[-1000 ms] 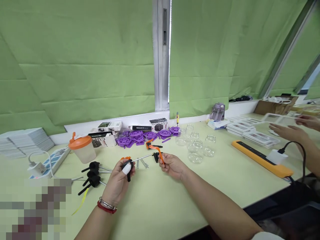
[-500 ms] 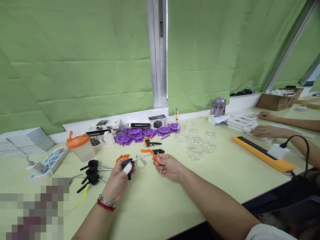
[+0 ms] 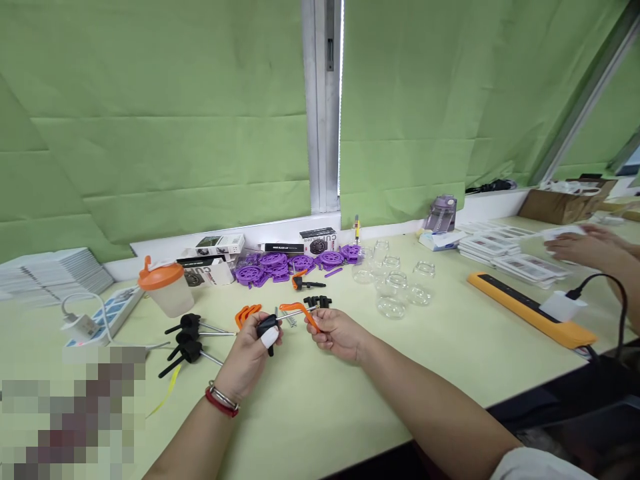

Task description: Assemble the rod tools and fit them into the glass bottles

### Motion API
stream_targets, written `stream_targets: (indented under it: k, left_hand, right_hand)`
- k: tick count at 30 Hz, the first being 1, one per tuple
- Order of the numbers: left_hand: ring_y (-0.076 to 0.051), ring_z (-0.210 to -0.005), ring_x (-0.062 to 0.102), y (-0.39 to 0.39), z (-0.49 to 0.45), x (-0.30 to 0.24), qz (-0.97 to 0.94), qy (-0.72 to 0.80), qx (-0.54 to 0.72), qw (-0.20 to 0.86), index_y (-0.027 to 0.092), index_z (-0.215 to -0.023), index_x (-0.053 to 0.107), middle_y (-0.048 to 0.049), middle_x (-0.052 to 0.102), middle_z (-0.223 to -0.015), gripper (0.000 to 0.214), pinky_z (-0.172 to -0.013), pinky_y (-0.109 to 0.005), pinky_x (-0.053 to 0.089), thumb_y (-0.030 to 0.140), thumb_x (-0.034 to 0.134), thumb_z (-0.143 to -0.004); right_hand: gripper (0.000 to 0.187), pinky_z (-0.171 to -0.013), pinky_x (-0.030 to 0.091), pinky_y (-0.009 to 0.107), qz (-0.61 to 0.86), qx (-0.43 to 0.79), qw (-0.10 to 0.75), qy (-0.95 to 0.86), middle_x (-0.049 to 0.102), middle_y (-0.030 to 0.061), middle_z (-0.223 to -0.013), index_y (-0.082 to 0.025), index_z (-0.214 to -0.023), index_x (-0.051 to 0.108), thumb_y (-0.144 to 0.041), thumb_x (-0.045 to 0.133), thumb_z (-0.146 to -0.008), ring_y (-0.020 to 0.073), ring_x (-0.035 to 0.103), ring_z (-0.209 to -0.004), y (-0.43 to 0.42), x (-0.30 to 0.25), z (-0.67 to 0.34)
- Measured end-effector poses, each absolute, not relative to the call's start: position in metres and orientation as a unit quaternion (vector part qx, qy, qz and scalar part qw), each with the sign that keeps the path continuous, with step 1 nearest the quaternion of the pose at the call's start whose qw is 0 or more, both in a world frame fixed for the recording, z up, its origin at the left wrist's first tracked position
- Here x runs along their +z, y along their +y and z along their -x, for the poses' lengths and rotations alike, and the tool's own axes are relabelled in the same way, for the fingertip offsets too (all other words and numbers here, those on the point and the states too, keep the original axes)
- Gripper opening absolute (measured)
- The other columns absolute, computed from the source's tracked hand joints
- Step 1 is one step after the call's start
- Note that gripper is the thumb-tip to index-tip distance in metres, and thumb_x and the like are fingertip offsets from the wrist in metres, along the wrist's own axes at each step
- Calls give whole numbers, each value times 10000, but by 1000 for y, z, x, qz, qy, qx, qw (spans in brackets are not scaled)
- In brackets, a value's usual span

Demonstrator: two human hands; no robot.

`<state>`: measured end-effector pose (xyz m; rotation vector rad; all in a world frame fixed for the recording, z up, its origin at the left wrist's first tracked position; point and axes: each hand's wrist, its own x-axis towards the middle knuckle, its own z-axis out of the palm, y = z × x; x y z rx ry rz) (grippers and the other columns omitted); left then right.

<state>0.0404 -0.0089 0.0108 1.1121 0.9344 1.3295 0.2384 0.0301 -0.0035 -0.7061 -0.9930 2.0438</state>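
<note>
Orange bent piece [image 3: 309,319]: located above the middle of the table [image 3: 300,407], directly in front of the wearer, pinched near its lower end between thumb and fingers of the right hand [image 3: 337,335]. Left hand [image 3: 250,355] grasps a black part [image 3: 267,324], its thumb, fitted with a white covering [image 3: 270,338], pressed against the body; from this part a metal rod [image 3: 288,315] projects toward the right hand. The rod's far end crosses close by the orange piece; whether the two touch, or whether any hole lines up, cannot be determined at this view. Both hands are raised off the surface. The step in hand is judged to be mating the rod end with the orange piece. Recommended practice: hold the black part firm as the fixed side, keep the rod straight, turn the orange piece until its end faces the tip squarely, and apply light pressure only, since a skewed start could bind or mark the plastic. Further orange pieces [image 3: 246,316] lie just beyond the left hand, near screws [image 3: 293,323] and small black pieces [image 3: 318,302]; a wide elbow or wrist sweep risks scattering these.
</note>
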Motion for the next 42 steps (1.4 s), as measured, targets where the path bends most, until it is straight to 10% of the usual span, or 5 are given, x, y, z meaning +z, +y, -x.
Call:
stream_targets:
  k: [42]
  left_hand:
    - [-156,-800,518,-11,-43,1,-587,438,459,503,271,-1147,503,-4,571,-910,459,-722,-271,401,307,680,-726]
  right_hand:
    - [300,-443,102,193,299,796,310,-425,538,-30,-603,-141,-839,569,-313,749,-671,20,324,-423,27,-15,-228]
